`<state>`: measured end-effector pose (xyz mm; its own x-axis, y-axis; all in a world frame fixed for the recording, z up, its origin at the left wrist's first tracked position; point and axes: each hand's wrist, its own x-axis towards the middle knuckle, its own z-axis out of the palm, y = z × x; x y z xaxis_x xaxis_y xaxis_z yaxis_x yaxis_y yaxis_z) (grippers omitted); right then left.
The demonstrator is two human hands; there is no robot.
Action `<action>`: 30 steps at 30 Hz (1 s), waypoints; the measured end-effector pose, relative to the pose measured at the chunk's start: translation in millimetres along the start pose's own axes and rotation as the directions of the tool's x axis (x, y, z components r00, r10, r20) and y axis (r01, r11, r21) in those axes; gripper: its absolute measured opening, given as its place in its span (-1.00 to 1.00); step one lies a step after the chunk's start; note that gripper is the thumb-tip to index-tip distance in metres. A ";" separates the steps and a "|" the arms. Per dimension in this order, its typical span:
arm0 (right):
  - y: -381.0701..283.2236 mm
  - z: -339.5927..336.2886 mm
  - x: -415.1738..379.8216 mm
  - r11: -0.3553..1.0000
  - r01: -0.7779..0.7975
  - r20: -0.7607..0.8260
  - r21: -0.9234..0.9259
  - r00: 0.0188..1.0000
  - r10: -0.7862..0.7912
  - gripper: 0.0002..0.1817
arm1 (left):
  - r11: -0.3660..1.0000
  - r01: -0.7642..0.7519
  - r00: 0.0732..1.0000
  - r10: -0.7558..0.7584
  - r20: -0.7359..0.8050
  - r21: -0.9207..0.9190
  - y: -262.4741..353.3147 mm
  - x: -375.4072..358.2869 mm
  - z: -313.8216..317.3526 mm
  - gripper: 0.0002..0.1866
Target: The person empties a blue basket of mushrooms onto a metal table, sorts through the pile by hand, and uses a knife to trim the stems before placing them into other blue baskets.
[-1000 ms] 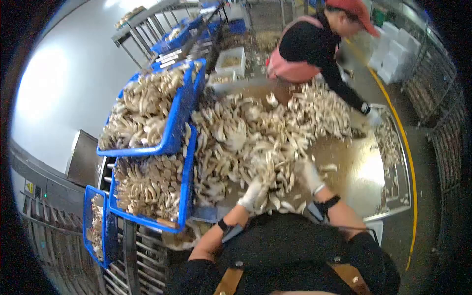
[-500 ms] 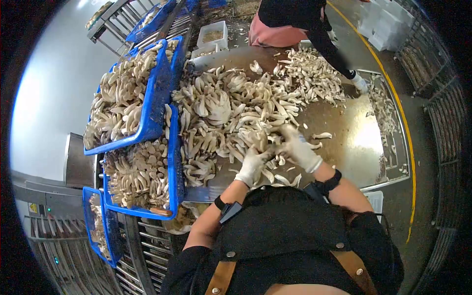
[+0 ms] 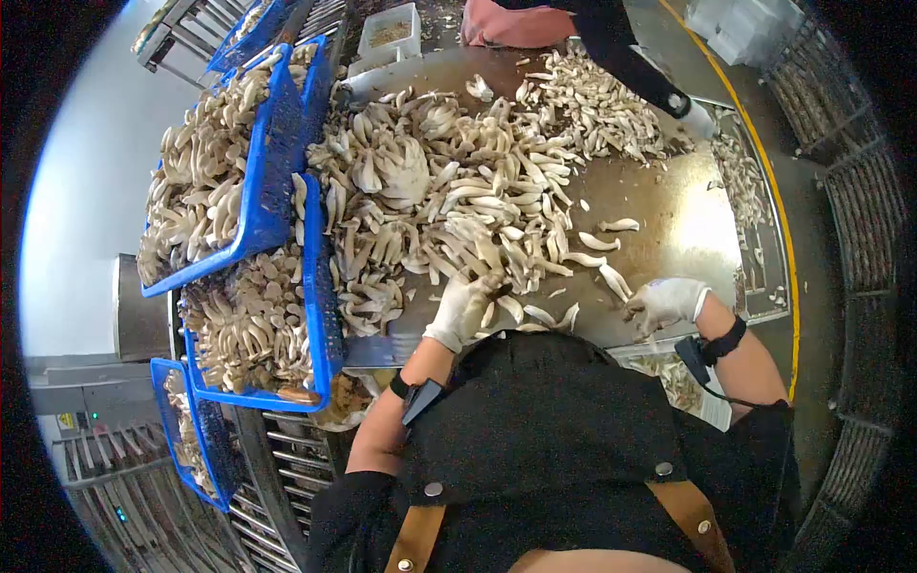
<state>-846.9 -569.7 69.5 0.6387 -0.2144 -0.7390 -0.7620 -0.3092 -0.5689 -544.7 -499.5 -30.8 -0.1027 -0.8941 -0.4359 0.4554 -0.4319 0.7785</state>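
Note:
Pale, long-stemmed mushrooms (image 3: 516,196) are heaped across the metal table, some loose and some in clumps. At the heap's near edge, my left hand (image 3: 462,307), in a white glove, is closed on the base of a mushroom cluster (image 3: 470,239). My right hand (image 3: 669,304), also gloved, is off to the right at the table's near edge, close to a white bin (image 3: 714,411) holding pale scraps. Its fingers curl downward, and whatever lies between them is hidden. Several single mushrooms (image 3: 599,242) lie between my two hands.
Blue crates (image 3: 253,215) full of mushrooms are stacked at the left, beside a roller conveyor (image 3: 287,449). Across the metal table (image 3: 659,205), a co-worker's gloved hand (image 3: 698,121) is near another mushroom pile. A white tub (image 3: 392,36) stands at the back; racks line the right.
My right hand has left the cluster and moved right to the table's near edge by the bin. My left hand stays at the heap. The whole view has shifted slightly.

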 end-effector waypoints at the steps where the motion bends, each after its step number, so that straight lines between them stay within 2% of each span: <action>1: -12.4 7.4 -4.1 0.989 0.002 -0.137 0.149 0.990 0.019 -0.50 | 0.995 0.043 0.999 -0.045 0.020 0.088 -2.1 -1.1 3.4 -0.66; 2: -10.6 18.8 17.7 0.946 0.185 -0.343 0.267 0.935 -0.086 -0.45 | 0.921 0.057 0.993 -0.093 0.077 0.386 -8.9 3.8 6.4 -0.61; 3: -8.7 30.2 39.6 0.861 0.405 -0.540 0.308 0.819 -0.192 -0.40 | 0.820 0.055 0.985 -0.139 0.105 0.570 1.0 -3.7 34.9 -0.69; 4: -6.9 41.8 61.6 0.759 0.597 -0.695 0.261 0.662 -0.281 -0.34 | 0.825 -0.175 0.976 0.071 0.207 0.537 -15.0 -1.9 48.9 -0.70; 5: -11.8 41.7 67.1 0.632 0.586 -0.658 0.507 0.737 -0.156 -0.36 | 0.780 -0.401 0.911 0.286 0.296 0.480 -22.2 -2.2 59.9 -0.71; 6: -16.8 41.6 72.4 0.444 0.553 -0.606 0.706 0.795 -0.027 -0.38 | 0.871 -0.098 0.985 0.016 0.171 0.482 -13.7 -4.6 51.1 -0.72; 7: -9.5 42.7 68.5 0.374 0.487 -0.541 0.790 0.840 0.049 -0.39 | 0.869 0.216 0.966 -0.255 0.030 0.445 2.9 -10.0 47.6 -0.72; 8: -3.1 45.1 64.9 0.290 0.415 -0.463 0.862 0.879 0.118 -0.39 | 0.899 0.154 0.984 -0.178 0.020 0.410 -8.5 -6.0 21.6 -0.72; 9: -5.6 37.7 46.0 0.438 0.374 -0.450 0.817 0.890 0.079 -0.36 | 0.924 0.086 0.995 -0.095 0.007 0.372 -22.3 -1.4 -1.2 -0.73; 10: 2.6 29.2 48.4 0.742 0.467 -0.567 0.480 0.811 -0.144 -0.34 | 0.793 0.176 0.975 -0.223 0.009 0.583 16.2 -24.6 19.5 -0.73; 12: 7.0 23.7 51.4 0.969 0.191 -0.571 0.156 0.818 -0.069 -0.32 | 0.492 -0.120 0.985 -0.052 0.167 0.862 -30.5 -9.4 -8.4 -0.66; 13: 20.4 18.6 85.9 0.995 -0.096 -0.545 -0.018 0.836 0.071 -0.35 | 0.288 -0.261 0.963 0.008 0.270 0.921 -47.9 -2.7 -16.3 -0.62; 15: -10.5 -5.2 121.7 0.998 -0.061 -0.640 -0.009 0.768 0.041 -0.40 | 0.304 -0.297 0.952 0.017 0.307 0.905 -39.5 1.6 -1.2 -0.61; 16: -1.0 8.5 146.5 0.960 -0.056 -0.707 -0.273 0.689 -0.161 -0.39 | 0.302 -0.281 0.954 -0.012 0.298 0.911 -42.3 4.4 -1.1 -0.62; 17: -0.6 17.7 163.3 0.853 -0.079 -0.708 -0.515 0.600 -0.372 -0.37 | 0.297 -0.264 0.957 -0.041 0.288 0.918 -39.0 4.7 0.4 -0.63; 18: 11.7 18.8 167.2 0.888 -0.095 -0.601 -0.450 0.767 -0.223 -0.30 | 0.288 -0.193 0.966 -0.110 0.233 0.938 -32.1 3.2 0.3 -0.67; 19: 28.1 22.1 164.1 0.882 -0.155 -0.640 -0.445 0.744 -0.191 -0.23 | 0.229 -0.243 0.962 -0.071 0.265 0.943 -23.8 -0.6 -1.1 -0.69; 21: 48.0 9.3 137.2 0.822 -0.245 -0.545 -0.514 0.833 -0.092 -0.22 | 0.125 -0.327 0.945 0.013 0.328 0.937 -17.1 -10.0 -8.8 -0.72; 22: 52.0 6.7 124.7 0.793 -0.307 -0.552 -0.526 0.833 -0.044 -0.22 | 0.187 -0.315 0.944 -0.035 0.327 0.931 -24.9 -8.8 -22.8 -0.75; 23: 52.7 6.6 115.2 0.764 -0.368 -0.560 -0.530 0.828 0.010 -0.23 | 0.134 -0.254 0.958 -0.101 0.268 0.958 -15.8 -13.7 -20.3 -0.78; 24: 50.8 5.0 112.5 0.831 -0.306 -0.754 -0.465 0.628 -0.192 -0.34 | 0.173 -0.195 0.972 -0.098 0.214 0.966 -11.5 -17.5 -24.3 -0.74; 26: 27.7 -4.6 127.3 0.923 -0.173 -0.628 -0.344 0.773 -0.090 -0.44 | 0.244 -0.080 0.990 -0.093 0.105 0.967 -3.5 -21.6 -36.0 -0.66; 27: 10.3 -9.9 137.8 0.956 -0.116 -0.550 -0.268 0.833 -0.054 -0.49 | 0.221 -0.145 0.984 0.138 0.117 0.964 -5.9 -23.6 -45.5 -0.64; 29: -40.1 3.9 149.1 0.978 -0.095 -0.542 -0.183 0.840 -0.020 -0.58 | 0.352 0.002 0.972 0.218 -0.084 0.936 -4.4 -16.5 -57.6 -0.61; 30: -32.6 19.7 174.4 0.963 -0.124 -0.560 -0.239 0.828 -0.033 -0.60 | 0.122 -0.279 0.902 0.372 0.217 0.952 -10.3 -13.0 -73.0 -0.57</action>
<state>-712.7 -578.7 -47.9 0.6132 -0.6864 -0.3909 -0.7875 -0.4926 -0.3704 -483.6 -474.7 -66.2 -0.1150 -0.9933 -0.0053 -0.7582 0.0843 0.6466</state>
